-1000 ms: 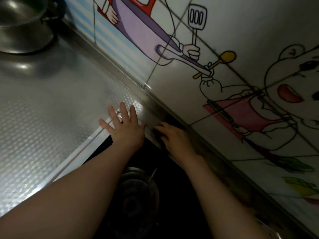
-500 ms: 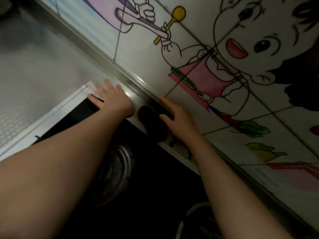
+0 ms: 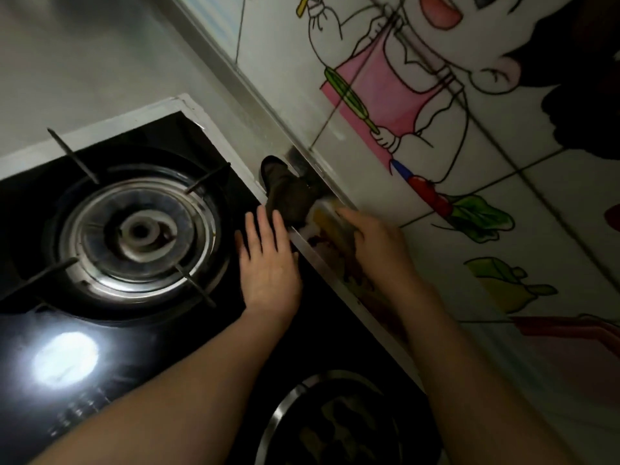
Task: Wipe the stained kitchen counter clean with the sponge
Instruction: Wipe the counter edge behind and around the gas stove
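Note:
The sponge [image 3: 289, 193] is a dark pad with a blurred yellow edge. It lies on the narrow steel counter strip [image 3: 322, 260] between the black stove and the tiled wall. My right hand [image 3: 377, 245] has its fingers closed on the sponge's near end. Brownish stains [image 3: 355, 266] show on the strip beside and under this hand. My left hand [image 3: 270, 263] rests flat on the stove glass, fingers apart and holding nothing, with its fingertips just short of the sponge.
A gas burner [image 3: 137, 231] with metal pan supports sits left of my hands. A second burner ring [image 3: 288, 411] is at the bottom. Embossed steel counter [image 3: 84, 62] stretches to the upper left. The wall [image 3: 503, 203] carries cartoon stickers.
Both hands have travelled along the stove's back edge. My left hand left the steel corner and now lies on the glass. The sponge slid along the strip with my right hand.

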